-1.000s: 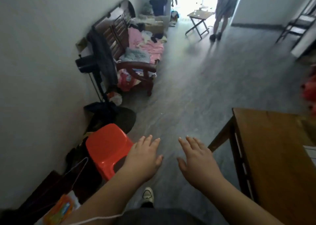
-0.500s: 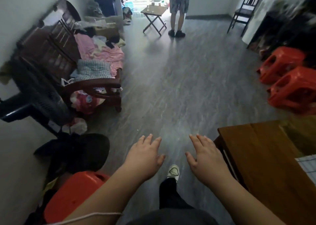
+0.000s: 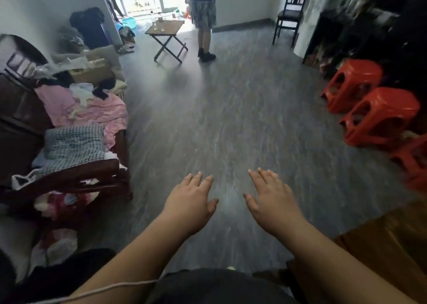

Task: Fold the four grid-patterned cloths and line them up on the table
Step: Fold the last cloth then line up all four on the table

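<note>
I am holding my left hand [image 3: 189, 202] and right hand [image 3: 275, 203] out flat over the floor, fingers straight and slightly spread, gripping nothing; folding is not yet starting, as I judge it. Only a brown corner of the table [image 3: 383, 246] is showing at lower right, with no cloth on the visible part; a grey checked cloth [image 3: 74, 146] is lying on the wooden bench [image 3: 69, 179] to the left, possibly one of the four; next I am needing to reach for a cloth. Farther off, red stools [image 3: 381, 116] are standing to the right; a person [image 3: 203, 15] is waiting beside a folding table [image 3: 166, 27]. Against half a second ago, my view is lifting; the gridded cloth at the table's edge is now out of frame.
</note>
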`<state>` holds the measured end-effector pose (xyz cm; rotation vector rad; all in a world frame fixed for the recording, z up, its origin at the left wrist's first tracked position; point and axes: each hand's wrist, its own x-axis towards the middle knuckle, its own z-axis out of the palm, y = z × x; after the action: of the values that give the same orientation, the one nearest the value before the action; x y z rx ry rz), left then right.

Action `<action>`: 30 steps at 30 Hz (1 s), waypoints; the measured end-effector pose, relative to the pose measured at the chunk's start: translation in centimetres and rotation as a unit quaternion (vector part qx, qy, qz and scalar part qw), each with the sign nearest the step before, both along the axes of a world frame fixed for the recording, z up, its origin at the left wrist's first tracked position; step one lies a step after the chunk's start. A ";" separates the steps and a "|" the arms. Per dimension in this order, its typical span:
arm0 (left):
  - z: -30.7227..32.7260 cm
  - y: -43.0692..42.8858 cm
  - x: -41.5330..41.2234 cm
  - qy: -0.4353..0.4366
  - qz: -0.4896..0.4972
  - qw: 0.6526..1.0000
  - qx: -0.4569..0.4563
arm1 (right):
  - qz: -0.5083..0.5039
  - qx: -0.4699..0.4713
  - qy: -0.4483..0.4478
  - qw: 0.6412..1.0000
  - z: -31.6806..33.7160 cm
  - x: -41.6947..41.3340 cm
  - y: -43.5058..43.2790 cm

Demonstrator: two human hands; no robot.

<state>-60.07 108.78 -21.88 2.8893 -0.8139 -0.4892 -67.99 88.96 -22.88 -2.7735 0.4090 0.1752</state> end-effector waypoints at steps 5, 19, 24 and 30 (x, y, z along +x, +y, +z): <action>-0.5 -6.4 8.6 0.022 -0.046 0.999 -0.011 | -0.052 -0.003 0.012 0.999 0.4 5.3 -5.2; -0.4 -31.6 32.2 0.016 -0.356 0.934 -0.026 | -0.377 0.011 0.011 0.926 -0.5 19.5 -19.5; 0.0 -41.1 32.0 0.018 -0.503 0.864 -0.022 | -0.507 0.009 0.032 0.861 0.4 17.3 -22.6; 0.3 -51.2 25.1 0.028 -0.644 0.764 -0.019 | -0.653 0.009 0.024 0.757 1.2 10.2 -25.4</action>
<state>-34.95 57.63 -21.62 1.7648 -2.6339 -0.5676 -57.81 63.55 -21.66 -1.8180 2.1238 -0.1037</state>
